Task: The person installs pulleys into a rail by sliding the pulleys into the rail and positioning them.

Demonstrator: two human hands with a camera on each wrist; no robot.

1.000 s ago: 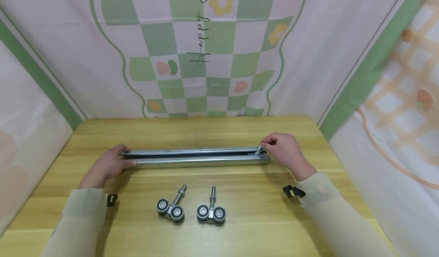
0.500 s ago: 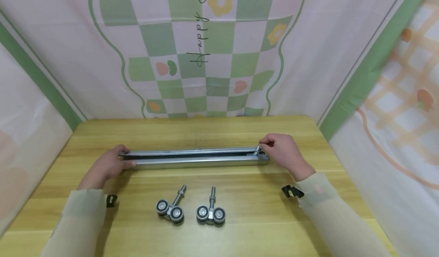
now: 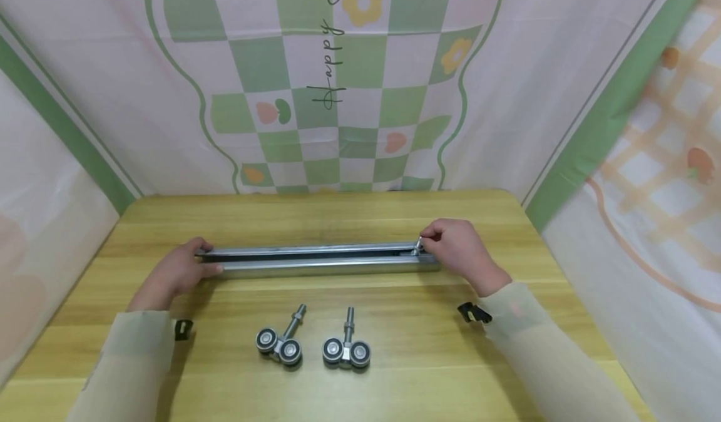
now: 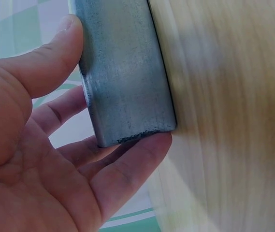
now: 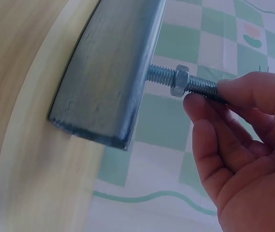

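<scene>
A long metal track rail (image 3: 315, 263) lies across the table with its slot facing up. My left hand (image 3: 176, 270) holds the rail's left end; in the left wrist view the thumb (image 4: 62, 46) is at the rail's upper edge and one fingertip touches its cut end. At the other end my right hand (image 3: 459, 250) pinches the threaded bolt of a roller trolley (image 5: 205, 88) between thumb and fingertips. That bolt carries a hex nut (image 5: 180, 81) and rises from the slot; whatever is below it is hidden inside the rail.
Two more roller trolleys, a left one (image 3: 280, 345) and a right one (image 3: 347, 350), lie on the wooden table (image 3: 417, 378) in front of the rail, bolts pointing away. A patterned curtain (image 3: 360, 109) hangs behind the table and at both sides.
My right hand has slid slightly left along the rail, and the pinched bolt has moved with it. The left hand and the two loose trolleys stay in place.
</scene>
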